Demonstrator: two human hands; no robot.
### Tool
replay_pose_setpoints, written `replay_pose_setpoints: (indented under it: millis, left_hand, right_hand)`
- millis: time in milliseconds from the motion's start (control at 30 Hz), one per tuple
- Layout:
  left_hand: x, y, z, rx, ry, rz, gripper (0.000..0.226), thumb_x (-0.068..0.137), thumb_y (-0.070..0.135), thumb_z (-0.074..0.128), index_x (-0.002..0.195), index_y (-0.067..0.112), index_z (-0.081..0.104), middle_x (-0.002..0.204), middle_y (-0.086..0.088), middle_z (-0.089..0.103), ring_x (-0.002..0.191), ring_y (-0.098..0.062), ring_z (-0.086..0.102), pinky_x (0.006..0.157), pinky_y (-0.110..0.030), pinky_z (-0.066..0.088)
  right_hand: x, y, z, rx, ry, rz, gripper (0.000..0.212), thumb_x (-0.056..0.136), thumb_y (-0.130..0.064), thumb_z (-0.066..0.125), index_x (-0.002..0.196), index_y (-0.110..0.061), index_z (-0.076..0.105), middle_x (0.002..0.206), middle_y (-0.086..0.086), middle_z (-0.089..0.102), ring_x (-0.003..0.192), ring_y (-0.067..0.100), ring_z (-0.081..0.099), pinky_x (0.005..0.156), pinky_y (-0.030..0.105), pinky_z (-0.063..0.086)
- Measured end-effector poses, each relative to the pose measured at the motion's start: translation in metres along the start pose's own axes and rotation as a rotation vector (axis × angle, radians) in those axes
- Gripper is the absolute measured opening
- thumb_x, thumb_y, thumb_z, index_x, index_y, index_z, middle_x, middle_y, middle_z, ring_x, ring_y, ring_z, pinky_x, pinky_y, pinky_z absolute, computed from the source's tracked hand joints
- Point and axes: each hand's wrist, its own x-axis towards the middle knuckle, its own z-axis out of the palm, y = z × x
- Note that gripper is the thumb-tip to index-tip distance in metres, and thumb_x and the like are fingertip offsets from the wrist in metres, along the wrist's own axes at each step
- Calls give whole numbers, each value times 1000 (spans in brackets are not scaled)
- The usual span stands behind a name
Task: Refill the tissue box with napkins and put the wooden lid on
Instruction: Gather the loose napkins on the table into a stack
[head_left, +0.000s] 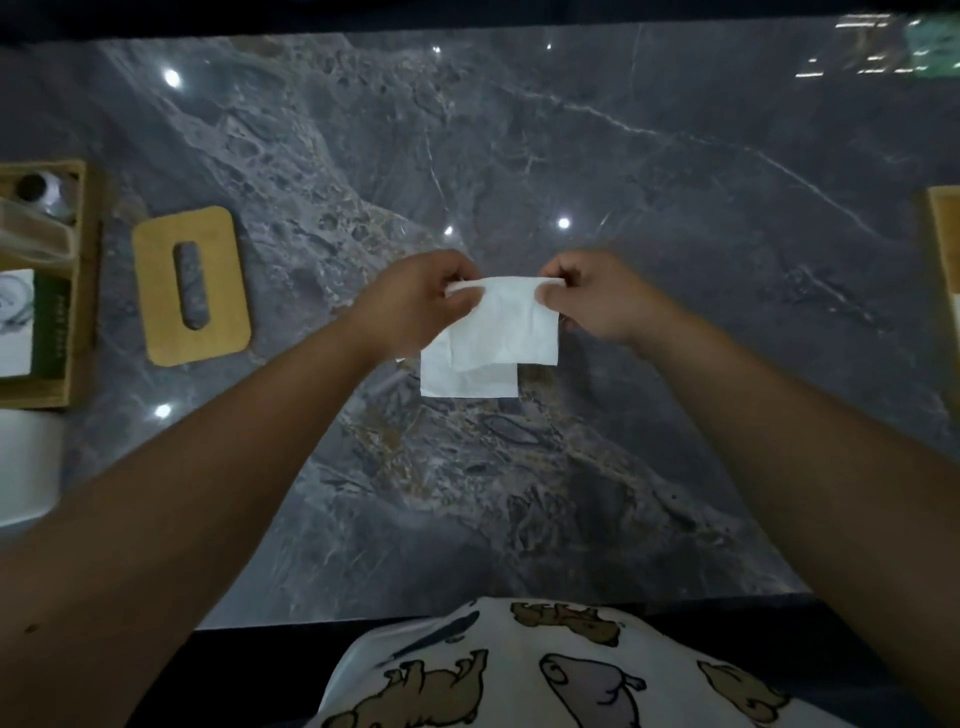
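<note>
A: Both hands are up over the grey marble table (623, 171); the left hand (415, 304) pinches one top corner of the white napkin (501, 332) and the right hand (597, 301) pinches the other, so the sheet hangs between them, folded on itself with a lower layer showing below.

B: So the step, I judge, is squaring the napkin before it goes in; where is the box?

A: Possibly the white rounded thing (26, 467) at the left edge, but it is cut off and I cannot tell; the wooden lid (191, 285) lies flat on the table, well left of the hands, slot up, beside a wooden tray (78, 291) of small items.

B: Then keep the pinch light and the top edge taut; thin paper like that probably tears or creases if pulled hard.

A: Agreed; line the two layers up so the edges meet, then lay it flat rather than dropping it crumpled.

B: And leave the lid alone until the stack is in; its slot needs a napkin fold under it.
</note>
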Motion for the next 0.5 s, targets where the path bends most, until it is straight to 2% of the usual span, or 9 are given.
replay_pose_setpoints:
  millis: [100, 200, 300, 400, 500]
  left_hand:
    - [-18, -19, 10, -44, 6, -93, 4, 92, 23, 62, 95, 23, 65, 96, -1, 67, 88, -18, 62, 79, -34, 48]
    - [-31, -36, 21, 15, 18, -152, 9, 92, 27, 62, 99, 21, 64, 98, 0, 66, 89, -18, 59, 77, -31, 46]
    - [-36, -45, 28, 54, 52, -192, 18, 92, 28, 63, 105, 16, 65, 100, -3, 68, 87, -16, 56, 73, -27, 42]
    - [-35, -46, 30, 129, 71, -182, 22, 93, 27, 62, 110, 13, 65, 106, -9, 70, 94, -25, 62, 76, -30, 45]
    - [-30, -46, 30, 204, 77, -185, 26, 94, 27, 59, 114, 12, 64, 109, -12, 69, 98, -31, 62, 80, -37, 50]
  right_hand:
    - [-1, 1, 17, -4, -39, 1, 6, 89, -15, 61, 85, -15, 66, 75, -1, 63, 66, 14, 59, 63, 30, 50]
    - [-2, 7, 36, -1, -59, 40, 15, 87, -15, 63, 75, -25, 63, 73, -4, 63, 65, 12, 60, 60, 26, 49]
    - [-1, 11, 53, -3, -55, 82, 14, 85, -15, 64, 75, -25, 63, 77, -1, 65, 73, 19, 64, 69, 36, 58]
    - [0, 12, 61, -41, -25, 95, 6, 84, -14, 62, 79, -18, 65, 82, 6, 68, 79, 26, 67, 76, 44, 58]
    - [3, 12, 64, -128, 8, 77, 7, 85, -15, 59, 84, -15, 66, 81, 4, 67, 78, 24, 66, 77, 42, 56]
